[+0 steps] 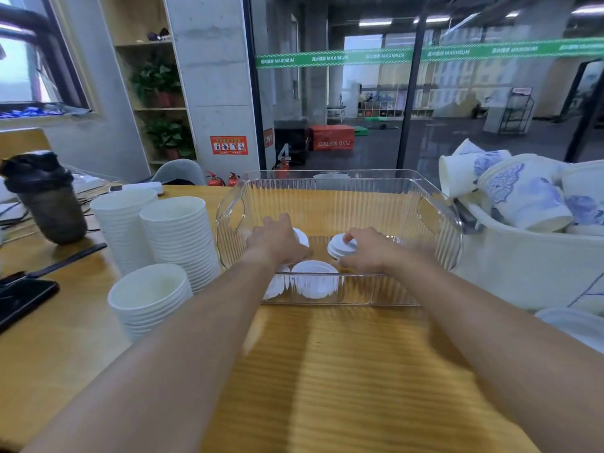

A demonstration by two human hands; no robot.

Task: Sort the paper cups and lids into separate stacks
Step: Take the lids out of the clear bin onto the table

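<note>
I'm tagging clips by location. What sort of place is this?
Probably a gym's front office or lounge: past the glass wall lie a red plyo box and a dark training floor, while the wooden table holds stacked paper cups.

Both bare arms are stretched straight forward, roughly parallel. Left hand [277,238] is palm down with fingers reaching ahead, fairly flat. Right hand [367,248] has fingers curled, thumb tip poking up on its left.

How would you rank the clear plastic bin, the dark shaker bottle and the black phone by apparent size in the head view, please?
1. Clear plastic bin, plainly largest.
2. Dark shaker bottle.
3. Black phone; cut off at the frame edge, so its rank against the bottle is unsure.
</note>
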